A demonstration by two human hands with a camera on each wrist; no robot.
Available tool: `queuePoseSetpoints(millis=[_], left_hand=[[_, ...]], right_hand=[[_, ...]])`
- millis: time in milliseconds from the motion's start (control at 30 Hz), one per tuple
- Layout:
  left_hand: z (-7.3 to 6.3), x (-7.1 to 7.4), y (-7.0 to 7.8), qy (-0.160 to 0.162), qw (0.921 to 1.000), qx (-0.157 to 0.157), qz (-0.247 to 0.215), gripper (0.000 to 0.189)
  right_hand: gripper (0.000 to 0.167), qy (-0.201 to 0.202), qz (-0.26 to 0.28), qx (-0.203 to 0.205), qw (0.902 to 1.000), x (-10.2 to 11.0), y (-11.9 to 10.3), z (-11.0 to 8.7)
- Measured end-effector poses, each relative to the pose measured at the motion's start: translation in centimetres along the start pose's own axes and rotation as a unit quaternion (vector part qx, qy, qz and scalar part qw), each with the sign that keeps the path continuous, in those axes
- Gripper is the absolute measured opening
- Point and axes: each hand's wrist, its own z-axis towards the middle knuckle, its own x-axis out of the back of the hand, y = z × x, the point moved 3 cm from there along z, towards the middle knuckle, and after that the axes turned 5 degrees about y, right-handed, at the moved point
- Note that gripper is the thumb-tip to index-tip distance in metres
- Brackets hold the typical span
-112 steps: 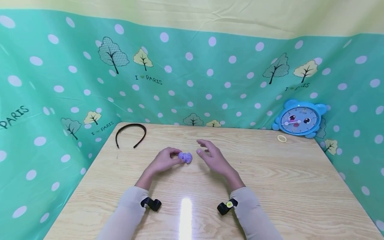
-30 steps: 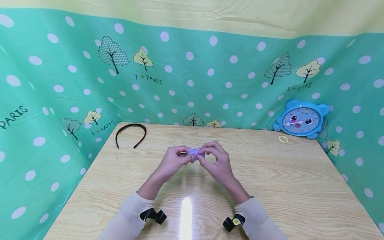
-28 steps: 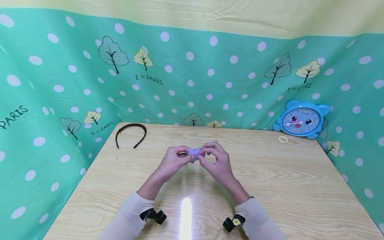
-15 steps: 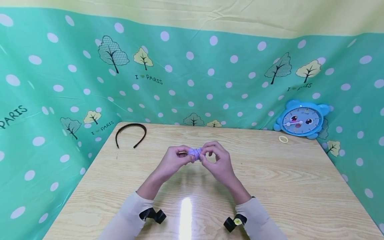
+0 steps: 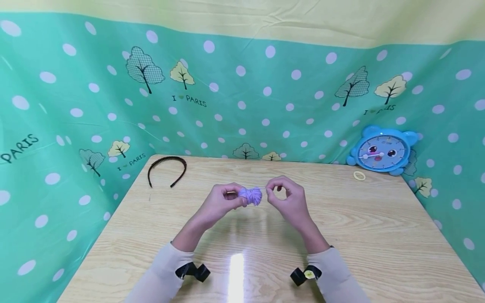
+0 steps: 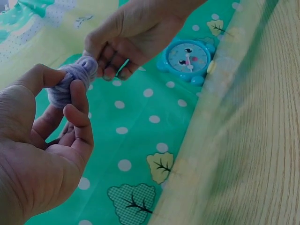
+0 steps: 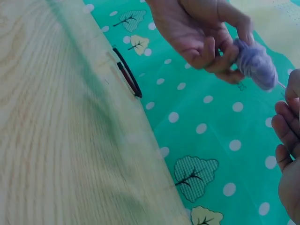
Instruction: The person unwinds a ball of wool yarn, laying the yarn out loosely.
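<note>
A small bundle of purple yarn (image 5: 254, 195), wound round its middle, is held above the wooden table (image 5: 212, 252). My left hand (image 5: 219, 203) grips its left end between thumb and fingers. My right hand (image 5: 289, 201) is a short way to the right, thumb and forefinger pinched together. In the right wrist view, a thin yarn strand (image 7: 281, 85) runs from the bundle (image 7: 258, 68) to those right fingertips. The left wrist view shows the left thumb and fingers pressed on both sides of the bundle (image 6: 77, 75).
A black toothed headband (image 5: 166, 159) lies at the table's back left. At the back right, a blue bear-shaped clock (image 5: 382, 150) leans against the green dotted curtain (image 5: 265, 105). In front of it lies a small cream ring (image 5: 359, 176).
The right hand came to the bundle, then pulled away to the right with a strand pinched. The left hand raised the bundle and shifted right, then stayed nearly still.
</note>
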Motion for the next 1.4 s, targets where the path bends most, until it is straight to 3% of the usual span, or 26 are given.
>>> queuePoseSetpoints(millis=[233,467,800,1400], left_hand=[[-0.2,-0.1,0.7,-0.014,0.9998,-0.011,-0.005,0.019],[-0.1,0.7,1.3,-0.001,0.9997,-0.026,-0.001,0.014],[0.9,1.0,1.1,0.000,0.9998,-0.022,0.004,0.018],[0.9,1.8,1.0,0.011,0.9998,-0.016,0.007,0.018]], right_hand=[[0.022,0.002,0.000,-0.008,1.0000,1.7,0.5,0.2],[0.025,-0.006,0.001,-0.016,0.9999,3.2,0.6,0.2],[0.023,-0.027,-0.014,-0.018,0.9994,5.2,0.9,-0.6],[0.017,-0.016,-0.059,-0.036,0.9974,8.8,1.4,-1.9]])
